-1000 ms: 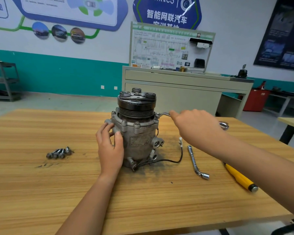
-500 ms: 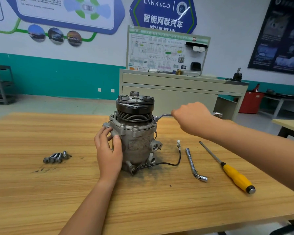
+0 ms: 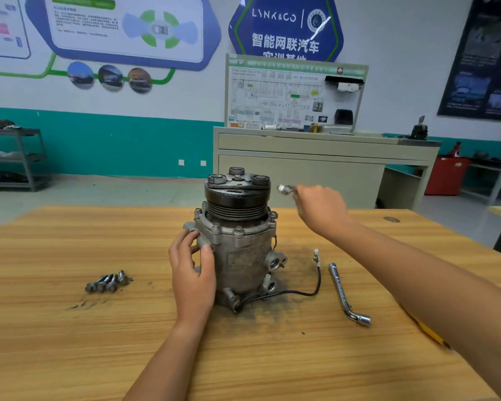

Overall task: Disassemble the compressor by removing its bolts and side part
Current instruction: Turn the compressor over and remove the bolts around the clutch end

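The grey compressor (image 3: 243, 250) stands upright on the wooden table (image 3: 70, 342), its black pulley on top. Bolts (image 3: 238, 230) sit around its upper flange. My left hand (image 3: 193, 270) grips the compressor's left side at a mounting lug. My right hand (image 3: 320, 208) holds a metal wrench (image 3: 285, 189) raised in the air to the right of the pulley, its head clear of the flange. Several removed bolts (image 3: 107, 282) lie together on the table to the left.
An L-shaped socket wrench (image 3: 346, 293) lies right of the compressor, beside the compressor's black cable and white plug (image 3: 315, 254). A yellow-handled screwdriver (image 3: 428, 331) is mostly hidden under my right forearm. Dark grime marks the table around the compressor.
My right hand has lifted the wrench off the flange bolt and raised it to pulley height. My left hand stays on the compressor's side.
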